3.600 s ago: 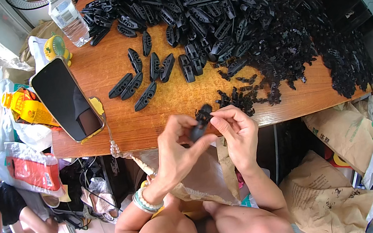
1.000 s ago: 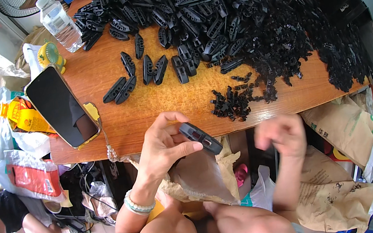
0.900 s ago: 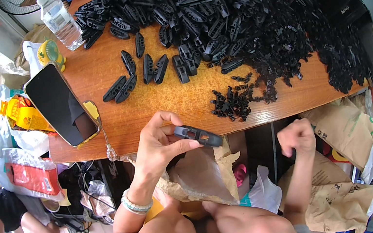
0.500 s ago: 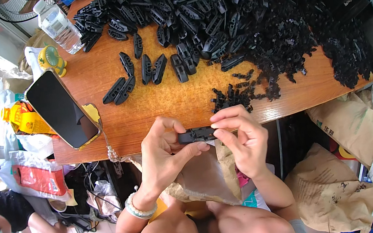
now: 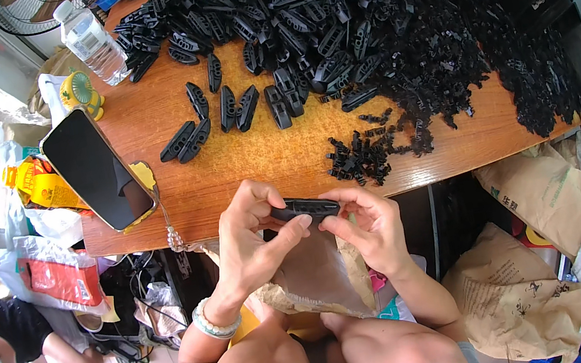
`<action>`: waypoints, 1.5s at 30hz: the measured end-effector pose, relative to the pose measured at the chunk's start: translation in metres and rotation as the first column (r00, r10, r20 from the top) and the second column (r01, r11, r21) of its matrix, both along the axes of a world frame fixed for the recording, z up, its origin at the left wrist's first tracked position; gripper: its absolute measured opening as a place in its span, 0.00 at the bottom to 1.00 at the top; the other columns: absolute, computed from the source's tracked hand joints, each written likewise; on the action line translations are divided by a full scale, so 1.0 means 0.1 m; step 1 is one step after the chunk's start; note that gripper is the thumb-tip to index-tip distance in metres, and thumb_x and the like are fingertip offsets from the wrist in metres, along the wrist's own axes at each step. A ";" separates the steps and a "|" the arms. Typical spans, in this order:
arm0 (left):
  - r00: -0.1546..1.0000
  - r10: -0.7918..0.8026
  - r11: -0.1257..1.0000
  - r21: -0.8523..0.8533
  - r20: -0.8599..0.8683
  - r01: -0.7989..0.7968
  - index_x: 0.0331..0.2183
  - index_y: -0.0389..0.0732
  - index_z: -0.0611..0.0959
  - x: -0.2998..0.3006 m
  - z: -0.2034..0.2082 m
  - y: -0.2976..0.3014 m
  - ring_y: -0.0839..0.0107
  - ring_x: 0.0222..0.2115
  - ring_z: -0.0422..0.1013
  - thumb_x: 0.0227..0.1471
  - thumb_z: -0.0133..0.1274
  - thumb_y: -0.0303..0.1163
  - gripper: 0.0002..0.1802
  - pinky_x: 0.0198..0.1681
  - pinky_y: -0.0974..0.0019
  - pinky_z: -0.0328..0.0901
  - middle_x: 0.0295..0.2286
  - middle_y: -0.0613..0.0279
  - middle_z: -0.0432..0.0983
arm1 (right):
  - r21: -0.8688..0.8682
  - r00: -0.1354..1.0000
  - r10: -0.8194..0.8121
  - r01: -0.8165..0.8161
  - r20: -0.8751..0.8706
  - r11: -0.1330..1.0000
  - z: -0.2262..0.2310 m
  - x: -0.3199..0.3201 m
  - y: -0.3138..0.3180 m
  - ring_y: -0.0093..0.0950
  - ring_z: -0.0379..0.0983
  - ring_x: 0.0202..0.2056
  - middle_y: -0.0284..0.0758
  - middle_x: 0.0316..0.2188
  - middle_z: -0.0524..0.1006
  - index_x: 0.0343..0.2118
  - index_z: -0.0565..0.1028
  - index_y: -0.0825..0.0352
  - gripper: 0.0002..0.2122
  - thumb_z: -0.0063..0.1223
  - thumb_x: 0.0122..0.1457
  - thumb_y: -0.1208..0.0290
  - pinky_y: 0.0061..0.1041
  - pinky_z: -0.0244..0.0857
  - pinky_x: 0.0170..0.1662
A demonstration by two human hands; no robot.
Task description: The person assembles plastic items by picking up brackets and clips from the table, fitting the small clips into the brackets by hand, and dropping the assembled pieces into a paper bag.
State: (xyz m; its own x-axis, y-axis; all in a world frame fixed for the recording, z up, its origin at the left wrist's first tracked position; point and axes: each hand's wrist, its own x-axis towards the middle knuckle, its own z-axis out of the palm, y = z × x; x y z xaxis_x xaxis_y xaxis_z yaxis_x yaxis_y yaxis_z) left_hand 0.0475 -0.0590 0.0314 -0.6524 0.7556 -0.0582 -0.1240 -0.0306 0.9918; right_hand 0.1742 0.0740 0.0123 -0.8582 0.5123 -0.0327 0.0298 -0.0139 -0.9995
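We hold one black plastic part between two hands.
Our left hand pinches one end, our right hand the other, by the table's near edge. It looks like an adjusting step; the next move seems to call for steady grips.

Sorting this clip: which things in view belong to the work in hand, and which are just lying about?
In the work, it appears:
- long black part, between left hand and right hand
- heap of similar parts
- small black pieces

Apparently just lying about:
- phone
- clear bottle
- brown paper bags
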 end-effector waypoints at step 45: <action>0.965 -0.145 0.989 0.065 0.218 0.134 0.44 0.29 0.73 -0.14 0.01 0.05 0.73 0.30 0.74 0.50 0.54 0.22 0.17 0.36 0.73 0.70 0.33 0.55 0.75 | 0.194 0.959 -0.151 0.200 -0.241 0.960 0.17 -0.31 0.04 0.29 0.65 0.47 0.37 0.45 0.71 0.32 0.80 0.68 0.06 0.58 0.49 0.80 0.27 0.57 0.50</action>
